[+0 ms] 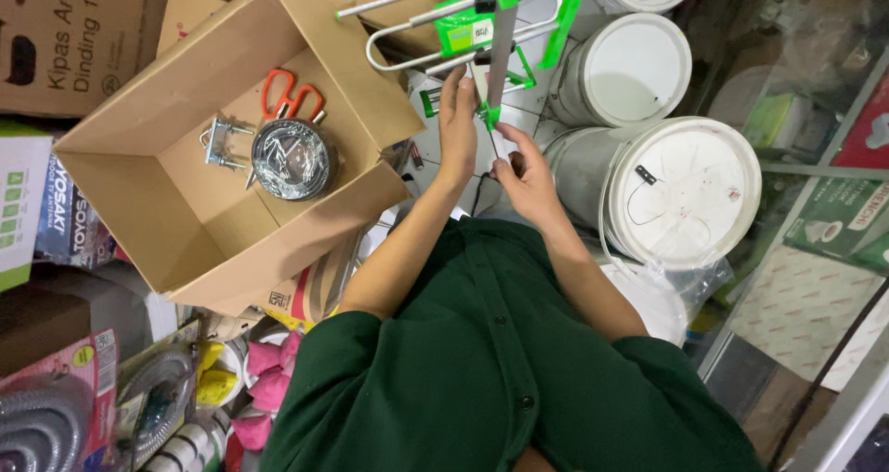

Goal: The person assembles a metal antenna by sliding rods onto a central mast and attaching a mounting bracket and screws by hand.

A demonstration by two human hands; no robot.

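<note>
Steadying the antenna (482, 27), which stands over the floor between the box (120, 148) and the white buckets (685, 189), the left hand (457, 120) lies flat along its grey boom. The right hand (523, 171) pinches something thin at the boom's green lower end; best done, I judge, with the boom braced upright and only the fingertips working.

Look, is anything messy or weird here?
Mostly it's crowded. The open cardboard box sits tilted on piled goods, with orange-handled scissors, a wire coil and a metal bracket loose inside. Both hands touch the antenna.

Carton (194, 222) left (buckets (681, 189) right)
</note>
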